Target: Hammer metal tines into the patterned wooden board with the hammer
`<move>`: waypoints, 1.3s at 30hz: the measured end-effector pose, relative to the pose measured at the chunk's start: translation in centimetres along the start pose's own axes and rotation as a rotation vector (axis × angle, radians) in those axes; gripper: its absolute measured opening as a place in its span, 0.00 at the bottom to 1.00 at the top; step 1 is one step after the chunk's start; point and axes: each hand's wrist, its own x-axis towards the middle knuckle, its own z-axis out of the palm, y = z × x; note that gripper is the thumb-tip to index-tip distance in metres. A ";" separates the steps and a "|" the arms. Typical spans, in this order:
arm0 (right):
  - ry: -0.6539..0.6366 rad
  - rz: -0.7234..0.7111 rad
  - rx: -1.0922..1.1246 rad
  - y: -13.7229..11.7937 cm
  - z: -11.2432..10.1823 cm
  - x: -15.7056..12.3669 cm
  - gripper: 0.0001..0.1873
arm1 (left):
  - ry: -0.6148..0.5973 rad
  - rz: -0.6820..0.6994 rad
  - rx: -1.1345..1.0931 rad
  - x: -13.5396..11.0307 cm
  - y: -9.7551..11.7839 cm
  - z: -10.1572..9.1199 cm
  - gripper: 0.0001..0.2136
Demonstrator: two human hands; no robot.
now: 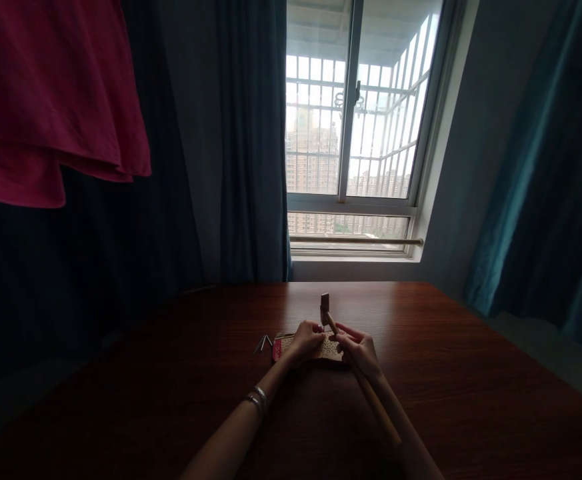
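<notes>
My right hand (359, 350) is wrapped round the wooden handle of a hammer (377, 407). The metal head is raised, just above my left fingertips, and the long handle slants back along my right forearm. My left hand (307, 339) is closed in a pinch; what its fingertips hold is too small to make out. Under both hands lies a pale board-like piece with dark spots (331, 349) and a red left end, partly covered by the fingers. Several thin metal pieces, which look like nails (263, 343), lie just left of it.
The brown wooden table (451, 373) stretches around my arms, its far edge below a barred window (351, 133). Blue curtains (253, 147) hang left and right of the window. A pink cloth (55, 100) hangs at the upper left.
</notes>
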 end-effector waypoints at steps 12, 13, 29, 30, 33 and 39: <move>-0.021 -0.014 0.000 0.3 -0.1 0.0 0.31 | -0.026 -0.019 0.006 -0.3 0.6 -0.2 0.15; -0.021 -0.009 -0.003 0.3 -0.1 0.0 0.31 | -0.029 -0.023 0.007 -0.3 0.7 -0.2 0.15; -0.011 -0.014 0.034 0.4 -0.1 -0.1 0.31 | -0.019 -0.012 0.009 -0.6 1.0 -0.4 0.14; -0.013 -0.011 0.029 0.4 -0.1 -0.1 0.31 | -0.020 -0.017 0.011 -0.6 1.0 -0.4 0.14; -0.007 -0.007 0.016 0.3 -0.2 -0.2 0.30 | -0.022 -0.017 0.017 -0.5 0.9 -0.4 0.14; -0.003 0.018 0.044 0.2 -0.1 0.0 0.31 | -0.012 -0.021 0.015 -0.5 0.8 -0.3 0.14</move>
